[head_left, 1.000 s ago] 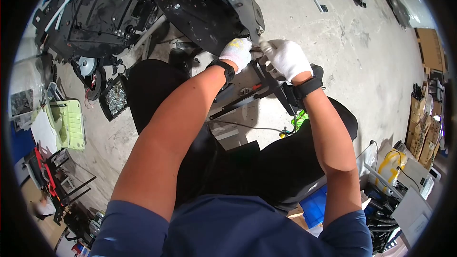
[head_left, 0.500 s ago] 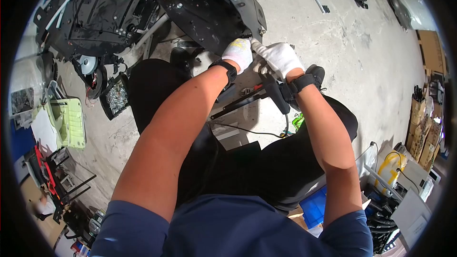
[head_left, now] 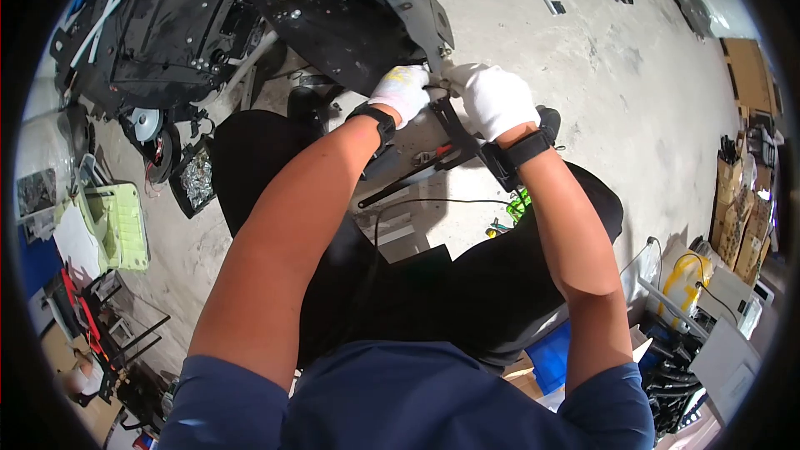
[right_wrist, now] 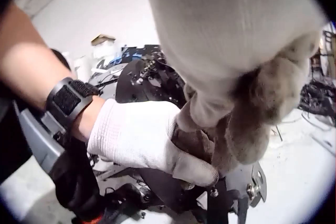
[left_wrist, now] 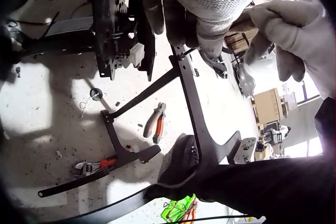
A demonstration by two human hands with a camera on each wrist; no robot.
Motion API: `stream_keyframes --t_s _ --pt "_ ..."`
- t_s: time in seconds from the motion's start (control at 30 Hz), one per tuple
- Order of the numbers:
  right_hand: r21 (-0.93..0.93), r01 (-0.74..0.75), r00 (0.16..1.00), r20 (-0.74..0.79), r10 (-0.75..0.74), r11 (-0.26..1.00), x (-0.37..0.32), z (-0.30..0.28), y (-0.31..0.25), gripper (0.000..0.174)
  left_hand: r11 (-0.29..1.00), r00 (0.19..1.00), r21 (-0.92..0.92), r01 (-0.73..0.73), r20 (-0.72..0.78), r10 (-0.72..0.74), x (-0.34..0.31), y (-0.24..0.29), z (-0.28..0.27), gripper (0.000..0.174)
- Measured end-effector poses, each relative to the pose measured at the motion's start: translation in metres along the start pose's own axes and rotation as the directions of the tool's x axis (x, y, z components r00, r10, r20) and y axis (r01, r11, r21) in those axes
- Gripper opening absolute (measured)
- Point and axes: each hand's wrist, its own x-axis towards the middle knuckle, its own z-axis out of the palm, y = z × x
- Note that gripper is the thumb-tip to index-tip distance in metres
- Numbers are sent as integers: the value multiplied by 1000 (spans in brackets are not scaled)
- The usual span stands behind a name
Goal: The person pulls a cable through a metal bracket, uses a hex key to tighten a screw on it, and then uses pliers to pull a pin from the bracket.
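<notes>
Both hands wear white knit gloves with stained grey fingers. My left hand (head_left: 402, 93) grips the upper end of a black metal bracket (left_wrist: 190, 95), just below the edge of a large black machine body (head_left: 337, 37). Close beside it is my right hand (head_left: 500, 102), its fingers curled toward the left fingertips. In the right wrist view the right fingers (right_wrist: 247, 134) overlap the left glove, near a small bolt (right_wrist: 213, 192) below the left thumb. I cannot tell whether the right fingers pinch anything; their tips are partly hidden.
Pliers (left_wrist: 156, 123) and an adjustable wrench (left_wrist: 92, 167) lie on the concrete floor beneath the bracket. A black tray of small hardware (head_left: 197, 175) sits left of the knees. At the left stands a light green crate (head_left: 121, 225); cardboard boxes (head_left: 750, 79) line the right.
The right hand reached in to the left fingertips with its index finger extended, then drew back slightly and curled. The left hand keeps its grip. The head view has shifted slightly.
</notes>
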Motion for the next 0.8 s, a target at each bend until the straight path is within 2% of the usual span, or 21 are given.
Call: stream_keyframes --t_s 0.07,0.1,0.13,0.2,0.23,0.33,0.4,0.47,0.53,0.6,0.63,0.7,0.73,0.8 --pt "321 -150 956 -193 220 935 -6 -7 -5 20 997 1000 -77 24 -4 -24 0 1 0 31" --pt "397 -203 955 -119 270 895 -6 -9 -3 23 998 1000 -58 -1 -16 0 1 -1 1 30" --pt "394 -216 952 -117 282 893 -6 -8 -1 23 999 999 -38 -27 -27 26 2 -3 3 29" --pt "547 -250 948 -30 317 799 -6 -6 5 32 997 1000 -81 -10 -18 8 5 -7 9 29" --pt "538 -266 952 15 306 800 -6 -2 9 44 995 1000 -100 11 -3 -11 6 -8 10 29" --pt "630 -262 953 49 299 732 -7 -1 8 51 996 999 -87 32 5 -31 5 -5 10 29" --pt "581 -279 951 58 303 764 -11 -13 2 49 998 999 -54 36 1 -36 3 0 7 28" --pt "730 -433 900 323 291 529 -14 -35 -8 45 996 996 11 89 28 -89 1 6 2 27" --pt "751 -433 901 336 275 499 -12 -33 -9 41 998 998 -22 61 21 -61 1 8 1 29" --pt "678 -484 874 341 347 553 -11 -35 -9 42 999 997 -10 54 47 -53 -1 13 -3 28" --pt "713 -529 846 400 353 460 -8 -29 -8 46 999 997 -8 53 48 -53 -2 15 -4 28" --pt "721 -550 833 444 329 421 -5 -25 -4 47 969 982 -170 178 96 -164 -3 19 -5 25" --pt "725 -572 819 488 301 383 -3 -21 -2 49 969 981 -169 181 96 -167 0 9 1 25" --pt "752 -565 823 484 299 340 3 5 1 51 998 999 64 -27 -19 29 9 -20 19 24"
